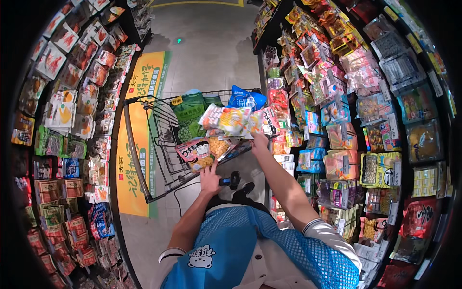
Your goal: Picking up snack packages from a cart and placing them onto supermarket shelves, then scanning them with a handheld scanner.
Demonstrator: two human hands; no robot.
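Note:
My right hand [260, 143] grips the lower right end of white, yellow and orange snack bags [228, 119] above the shopping cart [136, 151]. My left hand [210, 180] is at the cart's near rim, its fingertips touching a pink snack bag [196, 154] with a clear window; whether it grips the bag or the rim, I cannot tell. In the cart are a large green snack bag [187, 112] and a bright blue bag [247, 98]. Another pink bag [270, 121] shows beyond my right hand.
Racks of hanging snack packets [74, 119] line the left side. More packets [339, 135] fill the right rack, close to my right arm. A yellow floor sticker [133, 180] bears writing. What looks like a handheld scanner [231, 180] sits beside the cart near my shoe [248, 188].

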